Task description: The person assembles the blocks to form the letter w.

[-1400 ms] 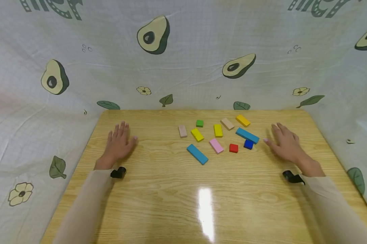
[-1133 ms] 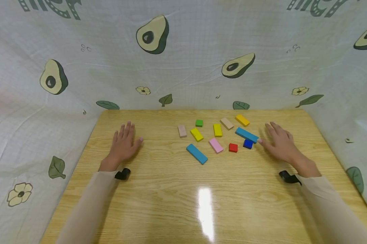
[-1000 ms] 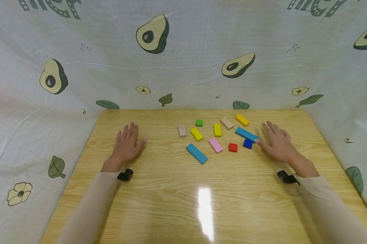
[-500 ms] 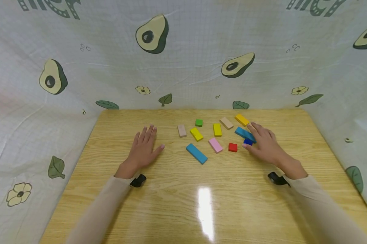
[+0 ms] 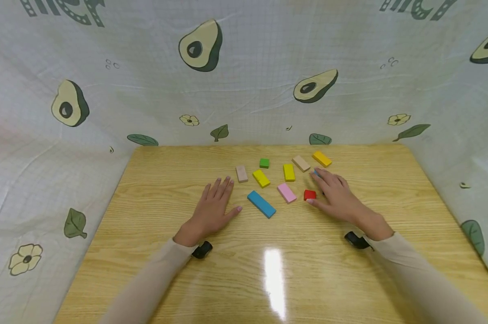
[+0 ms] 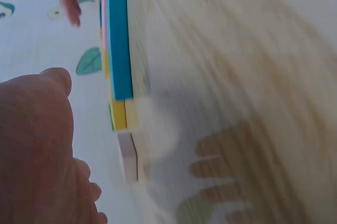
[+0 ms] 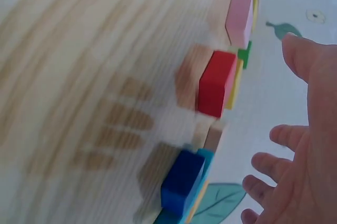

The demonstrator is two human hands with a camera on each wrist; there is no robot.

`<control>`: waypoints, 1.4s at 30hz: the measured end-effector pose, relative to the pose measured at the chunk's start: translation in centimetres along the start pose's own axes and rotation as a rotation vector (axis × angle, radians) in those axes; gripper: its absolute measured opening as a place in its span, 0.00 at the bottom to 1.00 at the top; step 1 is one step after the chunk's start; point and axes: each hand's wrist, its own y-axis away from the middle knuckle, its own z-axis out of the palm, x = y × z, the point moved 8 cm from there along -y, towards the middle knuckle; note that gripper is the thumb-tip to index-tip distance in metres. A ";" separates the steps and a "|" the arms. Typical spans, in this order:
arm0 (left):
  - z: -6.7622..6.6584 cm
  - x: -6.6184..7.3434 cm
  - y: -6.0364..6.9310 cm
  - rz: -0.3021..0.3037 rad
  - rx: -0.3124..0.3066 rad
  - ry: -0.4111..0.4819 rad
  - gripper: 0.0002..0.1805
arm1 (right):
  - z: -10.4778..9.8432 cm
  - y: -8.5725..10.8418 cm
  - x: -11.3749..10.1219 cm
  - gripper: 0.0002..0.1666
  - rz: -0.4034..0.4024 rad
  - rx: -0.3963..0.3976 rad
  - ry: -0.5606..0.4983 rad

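Observation:
My left hand (image 5: pixel 211 211), fingers spread, is above the table just left of a long blue block (image 5: pixel 261 204); its palm side shows in the left wrist view. My right hand (image 5: pixel 339 198) hovers over the right-hand blocks, its fingers extended and holding nothing. Beneath it, a second long blue block (image 5: pixel 317 172) is mostly hidden in the head view, and a dark blue block (image 7: pixel 182 182) shows in the right wrist view. By the right thumb lies a red block (image 5: pixel 309 194). A pink block (image 5: pixel 286 193) sits between the hands.
Farther back lie two yellow blocks (image 5: pixel 261 178) (image 5: pixel 289 172), a green block (image 5: pixel 264 163), an orange block (image 5: pixel 322 158) and two pale wooden blocks (image 5: pixel 241 173) (image 5: pixel 300 163). A patterned cloth (image 5: pixel 252 81) hangs behind the wooden table (image 5: pixel 171 166).
Both hands have moved inward from the sides of the table. The right hand now covers most of the right long blue block and the dark blue block. The blocks have not visibly moved.

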 end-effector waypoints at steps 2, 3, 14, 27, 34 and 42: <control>0.5 0.6 -0.1 0.008 -0.015 -0.010 0.47 | 0.3 -0.2 -0.5 0.49 -0.012 -0.005 0.002; 0.7 0.9 -0.2 0.014 -0.017 -0.014 0.47 | 0.4 -0.3 -0.8 0.49 -0.019 -0.004 0.000; 2.1 3.9 -0.6 0.047 -0.048 0.008 0.46 | 2.2 -1.4 -3.0 0.49 -0.084 -0.021 -0.009; 2.9 5.3 -1.1 0.033 -0.068 -0.028 0.42 | 2.8 -2.2 -4.5 0.44 -0.140 -0.010 -0.007; 2.7 5.9 -1.4 0.019 -0.052 -0.046 0.41 | 3.1 -2.5 -4.8 0.40 -0.158 -0.018 0.003; 2.7 6.5 -2.0 -0.014 -0.078 -0.070 0.44 | 3.6 -2.8 -5.0 0.35 -0.171 -0.041 0.012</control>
